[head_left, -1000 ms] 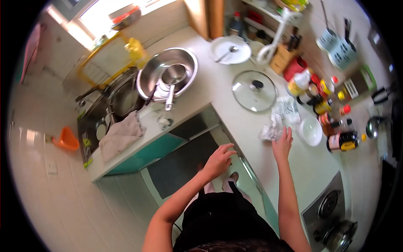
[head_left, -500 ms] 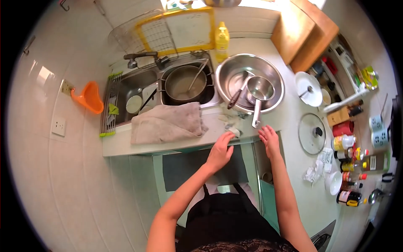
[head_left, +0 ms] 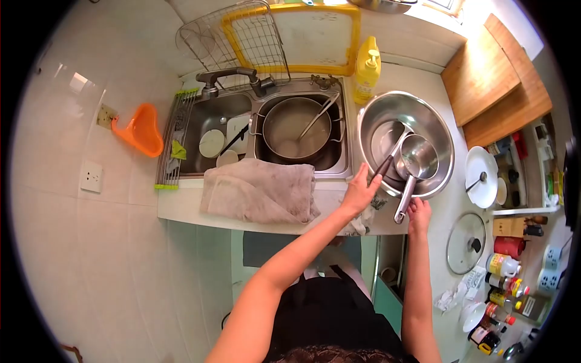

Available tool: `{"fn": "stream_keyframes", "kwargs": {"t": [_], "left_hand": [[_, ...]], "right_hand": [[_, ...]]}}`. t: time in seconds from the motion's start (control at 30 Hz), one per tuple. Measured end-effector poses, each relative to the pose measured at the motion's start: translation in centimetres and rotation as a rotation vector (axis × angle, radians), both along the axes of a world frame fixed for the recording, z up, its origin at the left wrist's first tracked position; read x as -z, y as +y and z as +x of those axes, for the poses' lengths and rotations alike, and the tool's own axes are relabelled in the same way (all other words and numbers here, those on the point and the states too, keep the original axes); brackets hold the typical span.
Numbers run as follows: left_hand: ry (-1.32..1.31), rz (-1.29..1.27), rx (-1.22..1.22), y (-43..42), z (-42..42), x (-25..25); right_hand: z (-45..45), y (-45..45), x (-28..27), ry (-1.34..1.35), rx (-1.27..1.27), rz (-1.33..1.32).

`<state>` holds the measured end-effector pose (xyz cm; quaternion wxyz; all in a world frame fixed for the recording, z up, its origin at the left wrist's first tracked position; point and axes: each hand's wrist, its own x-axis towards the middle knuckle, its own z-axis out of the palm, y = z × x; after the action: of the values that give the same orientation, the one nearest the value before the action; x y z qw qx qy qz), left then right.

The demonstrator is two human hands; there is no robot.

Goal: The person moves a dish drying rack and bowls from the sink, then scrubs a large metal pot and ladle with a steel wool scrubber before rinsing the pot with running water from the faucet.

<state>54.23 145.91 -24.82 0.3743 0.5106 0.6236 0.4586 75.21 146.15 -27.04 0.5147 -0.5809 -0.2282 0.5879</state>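
Counter (head_left: pixel 417 78) bears a bowl (head_left: pixel 381 138). Left hand (head_left: pixel 360 192) and right hand (head_left: pixel 419 216) are at its rim; cannot tell whether gripping.

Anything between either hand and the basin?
Nothing visible: left hand and right hand are at the near rim of the basin. The saucepan handle juts between them; a dark utensil handle lies by the left.

The head camera looks forward and steeply down from above the near side of the steel basin (head_left: pixel 439 142), fairly close, its wide view reaching the sink (head_left: pixel 209 115) left of it.
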Motion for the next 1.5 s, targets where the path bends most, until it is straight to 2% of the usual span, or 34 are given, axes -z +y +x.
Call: {"fn": "stream_keyframes", "kwargs": {"t": [0.03, 0.13, 0.2, 0.23, 0.3, 0.37, 0.4, 0.47, 0.5, 0.53, 0.63, 0.7, 0.77, 0.83, 0.9, 0.97, 1.03, 1.1, 1.17, 1.2, 1.23, 1.3, 1.37, 1.43, 1.5], "left_hand": [[-0.087, -0.086, 0.041, 0.5, 0.6, -0.3], [-0.105, -0.138, 0.083, 2.7, 3.1, -0.3], [-0.122, -0.019, 0.072, 4.5, 4.3, -0.3], [-0.127, -0.037, 0.054, 5.2, 4.5, -0.4], [-0.149, -0.021, 0.139, 5.9, 4.3, -0.9], [-0.08, 0.03, 0.116, 4.5, 2.8, -1.6], [-0.036, 0.041, 0.18, 3.1, 1.1, -2.2], [0.067, 0.047, 0.221, -0.6, -2.9, -2.3], [0.114, 0.016, 0.231, -2.6, -5.9, -1.9], [0.16, -0.008, 0.246, -4.7, -9.1, -1.5], [0.36, -0.148, 0.008, -10.7, -19.4, 2.1], [0.678, -0.137, -0.059, -13.1, -26.2, 2.7], [0.987, -0.159, -0.122, -13.8, -30.6, 1.7], [0.993, -0.14, -0.021, -14.2, -33.8, 1.3], [0.985, -0.125, 0.068, -14.5, -35.7, 1.0], [0.919, -0.325, 0.227, -15.0, -36.9, 0.0], [0.88, -0.274, 0.27, -16.8, -38.6, 0.1], [0.855, -0.215, 0.311, -16.9, -41.1, -0.3], [0.356, -0.443, 0.111, -16.0, -43.4, -0.8], [0.485, -0.419, 0.115, -14.9, -44.4, -0.2], [0.483, -0.414, 0.125, -13.8, -44.7, 0.5], [0.736, -0.092, -0.06, -11.5, -44.5, 2.2], [0.812, -0.089, -0.082, -10.4, -44.9, 4.5], [0.671, -0.515, -0.107, -10.1, -45.0, 5.1], [0.587, -0.47, -0.09, -10.1, -45.2, 5.0]], "right_hand": [[0.3, 0.8, -0.3, -0.002, 0.024, 0.028], [2.7, 3.1, 0.2, -0.02, 0.041, 0.033], [4.1, 4.5, 0.5, -0.071, 0.043, -0.005], [5.3, 5.2, 0.9, -0.04, -0.025, -0.004], [6.0, 5.6, 0.9, -0.034, 0.068, 0.032], [6.8, 4.8, 1.1, -0.334, 0.284, 0.053], [5.8, 4.0, 0.1, -0.331, 0.258, 0.047], [1.7, 2.1, -3.1, -0.627, 0.345, 0.439], [-1.0, 0.8, -4.1, -0.616, 0.326, 0.434], [-3.8, -0.6, -5.3, -0.616, 0.023, 0.428], [-11.6, -3.9, -5.7, -0.632, -0.812, 0.4], [-17.8, -5.9, -4.7, -0.504, -1.077, 0.436], [-22.1, -6.8, -3.9, -0.577, -1.153, 0.514], [-25.3, -8.0, -3.4, -0.765, -1.333, 0.544], [-26.8, -9.5, -2.4, -0.9, -1.32, 0.586], [-27.2, -10.4, -1.1, -1.202, -1.362, 0.662], [-27.0, -10.3, -0.4, -1.206, -1.345, 0.646], [-26.8, -8.9, -1.4, -0.917, -1.431, 0.514], [-27.9, -6.6, -3.2, -0.631, -1.036, 0.3], [-29.0, -4.8, -4.1, -0.706, -0.89, 0.43], [-29.9, -3.4, -4.0, -0.926, -0.834, 0.376], [-30.6, -2.1, -0.5, -1.044, -0.8, 0.432], [-31.5, -2.0, 1.6, -1.302, -0.701, 0.372], [-32.0, -2.4, 1.5, -1.264, -0.691, 0.335], [-32.3, -3.2, 1.2, -1.332, -0.529, 0.433]]}}
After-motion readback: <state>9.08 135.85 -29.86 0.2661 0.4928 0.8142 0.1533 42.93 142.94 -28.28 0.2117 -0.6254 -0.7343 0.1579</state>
